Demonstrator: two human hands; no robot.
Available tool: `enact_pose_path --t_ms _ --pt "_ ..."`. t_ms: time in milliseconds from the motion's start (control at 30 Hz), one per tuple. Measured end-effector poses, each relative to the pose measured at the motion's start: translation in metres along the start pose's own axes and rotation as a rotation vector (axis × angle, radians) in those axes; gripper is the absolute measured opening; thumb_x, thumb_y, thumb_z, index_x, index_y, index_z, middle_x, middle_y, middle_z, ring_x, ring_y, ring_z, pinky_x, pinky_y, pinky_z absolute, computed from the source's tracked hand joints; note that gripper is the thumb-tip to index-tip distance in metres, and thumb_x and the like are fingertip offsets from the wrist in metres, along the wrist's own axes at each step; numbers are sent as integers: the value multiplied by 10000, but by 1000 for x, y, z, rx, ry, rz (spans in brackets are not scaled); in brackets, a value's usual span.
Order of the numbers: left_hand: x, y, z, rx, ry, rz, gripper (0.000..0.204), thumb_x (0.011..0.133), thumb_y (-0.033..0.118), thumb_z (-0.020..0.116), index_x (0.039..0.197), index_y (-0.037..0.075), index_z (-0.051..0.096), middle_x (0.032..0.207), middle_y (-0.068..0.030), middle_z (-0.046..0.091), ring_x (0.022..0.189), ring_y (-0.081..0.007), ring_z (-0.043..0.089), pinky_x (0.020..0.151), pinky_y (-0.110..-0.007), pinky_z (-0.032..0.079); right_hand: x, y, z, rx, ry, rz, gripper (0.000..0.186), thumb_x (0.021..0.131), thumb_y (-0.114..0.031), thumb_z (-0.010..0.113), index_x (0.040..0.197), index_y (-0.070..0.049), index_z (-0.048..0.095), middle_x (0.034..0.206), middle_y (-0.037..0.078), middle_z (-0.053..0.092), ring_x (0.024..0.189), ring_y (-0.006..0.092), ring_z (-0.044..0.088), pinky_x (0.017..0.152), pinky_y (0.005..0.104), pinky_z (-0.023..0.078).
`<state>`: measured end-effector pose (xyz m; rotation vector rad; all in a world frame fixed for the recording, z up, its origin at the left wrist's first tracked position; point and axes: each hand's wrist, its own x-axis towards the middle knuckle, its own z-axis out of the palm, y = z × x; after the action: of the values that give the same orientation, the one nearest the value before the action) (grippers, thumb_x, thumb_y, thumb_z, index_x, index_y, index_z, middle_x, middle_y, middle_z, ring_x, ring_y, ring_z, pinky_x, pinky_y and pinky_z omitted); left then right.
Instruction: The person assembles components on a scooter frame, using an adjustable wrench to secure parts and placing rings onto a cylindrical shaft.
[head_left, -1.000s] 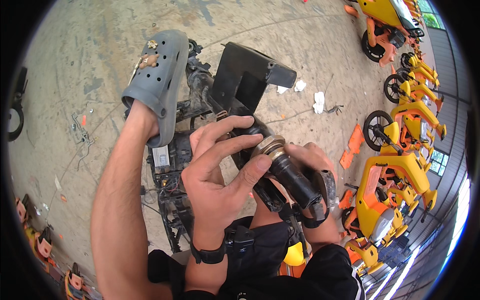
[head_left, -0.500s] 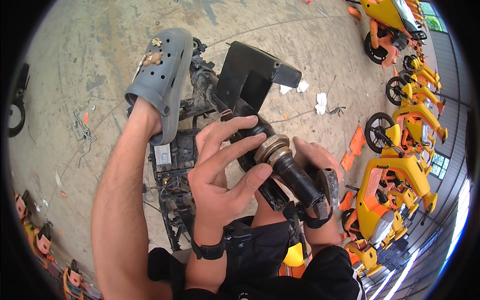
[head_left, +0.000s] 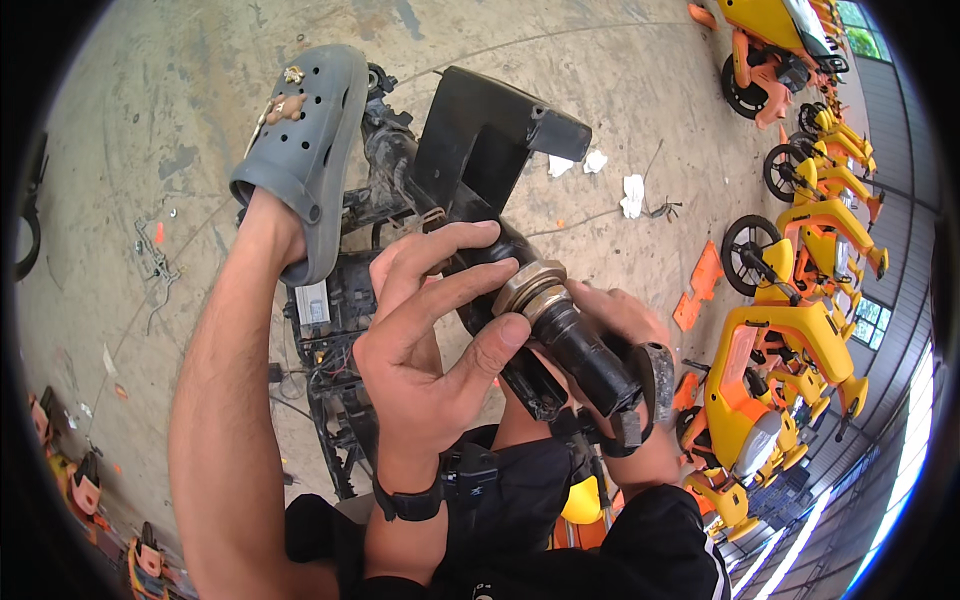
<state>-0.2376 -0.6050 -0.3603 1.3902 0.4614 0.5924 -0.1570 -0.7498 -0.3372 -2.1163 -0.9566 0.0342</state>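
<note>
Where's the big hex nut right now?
Head view, just right of centre: the big hex nut sits around the black tube, by the left hand, on its right.

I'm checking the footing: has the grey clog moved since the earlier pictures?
No: the grey clog keeps about the same place relative to the white scrap on the floor.

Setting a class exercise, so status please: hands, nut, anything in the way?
Left hand: on metal nut. Right hand: behind black tube, partly hidden, grip unclear. Nut: around tube. Black box: nearby, apart from nut.
</note>
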Motion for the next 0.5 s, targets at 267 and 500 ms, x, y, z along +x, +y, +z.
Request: enact_pose_path --t_ms 267,500 --pt "-1 0 1 9 5 18 299 728 168 794 978 23 717 1122 -111 645 1031 -246 503 955 -380 343 12 -1 -7 62 -27 -9 392 658 11 692 1047 -29 708 520 7 430 444 142 455 447 275 351" --pt "1 3 3 9 -2 -17 325 718 177 803 994 27 719 1134 -102 644 1045 -245 491 933 -371 359 -9 5 7 82 34 115 417 644 34 687 1057 -16 703 534 23 467 464 144 509 456 277 376"
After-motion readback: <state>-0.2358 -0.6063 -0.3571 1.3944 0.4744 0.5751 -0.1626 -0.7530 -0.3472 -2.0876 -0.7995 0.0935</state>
